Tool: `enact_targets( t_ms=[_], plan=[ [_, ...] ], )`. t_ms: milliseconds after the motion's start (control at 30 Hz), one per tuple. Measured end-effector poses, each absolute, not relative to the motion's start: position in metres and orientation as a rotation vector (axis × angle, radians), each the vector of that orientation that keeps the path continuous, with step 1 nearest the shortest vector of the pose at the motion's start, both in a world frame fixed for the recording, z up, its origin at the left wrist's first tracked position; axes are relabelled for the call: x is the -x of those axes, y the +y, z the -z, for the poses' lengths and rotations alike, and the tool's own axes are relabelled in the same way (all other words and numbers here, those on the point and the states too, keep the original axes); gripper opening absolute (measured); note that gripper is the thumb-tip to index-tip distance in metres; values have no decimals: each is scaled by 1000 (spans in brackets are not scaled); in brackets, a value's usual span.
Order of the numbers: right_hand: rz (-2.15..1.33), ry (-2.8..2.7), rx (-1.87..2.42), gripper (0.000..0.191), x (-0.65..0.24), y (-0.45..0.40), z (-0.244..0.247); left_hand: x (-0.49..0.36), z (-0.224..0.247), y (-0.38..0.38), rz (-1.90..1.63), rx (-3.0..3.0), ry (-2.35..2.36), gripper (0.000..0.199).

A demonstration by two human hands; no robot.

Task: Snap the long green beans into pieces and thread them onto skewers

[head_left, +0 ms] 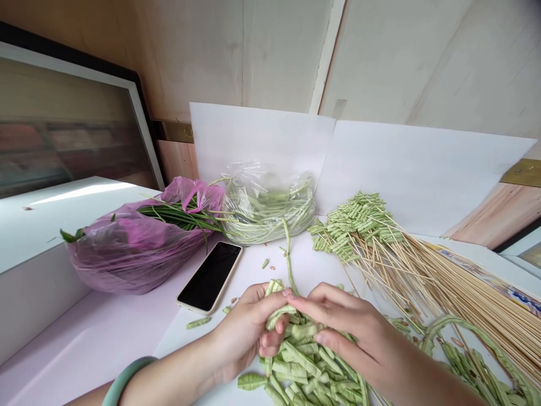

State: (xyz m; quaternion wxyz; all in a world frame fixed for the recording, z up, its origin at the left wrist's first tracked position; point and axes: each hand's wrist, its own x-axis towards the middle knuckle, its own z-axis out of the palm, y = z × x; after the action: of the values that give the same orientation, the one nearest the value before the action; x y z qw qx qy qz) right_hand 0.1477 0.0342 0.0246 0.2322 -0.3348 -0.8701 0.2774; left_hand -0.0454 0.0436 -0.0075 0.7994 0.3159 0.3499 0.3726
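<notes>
My left hand [253, 321] is closed around a few short pieces of green long bean [279, 316], which stick out past the thumb. My right hand [355, 321] reaches in from the right with its fingers stretched out. Its fingertips meet the left thumb and the held pieces, and I see nothing gripped in it. Under both hands lies a pile of cut bean pieces [304, 366]. One whole long bean [288, 254] runs from the clear bag [266, 211] down behind the hands.
Skewers threaded with bean pieces [355, 225] lie at the right, beside many bare bamboo skewers [465, 287]. A phone [209, 276] rests left of the hands. Behind it sits a purple plastic bag [131, 248] with green stalks. White boards [422, 175] stand at the back.
</notes>
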Motion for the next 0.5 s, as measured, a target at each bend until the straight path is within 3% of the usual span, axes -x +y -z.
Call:
enact_targets(
  t_ms=[100,300,500],
  plan=[
    [-838,-2281,968,58,-141,32,-17,45,9,43,-781,-710,780,40],
    [-886,-2116,1050,30,-138,29,-7,45,12,41,-718,-665,800,43],
    [-614,-2150,966,45,-135,27,-6,44,11,41,-711,-628,790,50]
  ],
)
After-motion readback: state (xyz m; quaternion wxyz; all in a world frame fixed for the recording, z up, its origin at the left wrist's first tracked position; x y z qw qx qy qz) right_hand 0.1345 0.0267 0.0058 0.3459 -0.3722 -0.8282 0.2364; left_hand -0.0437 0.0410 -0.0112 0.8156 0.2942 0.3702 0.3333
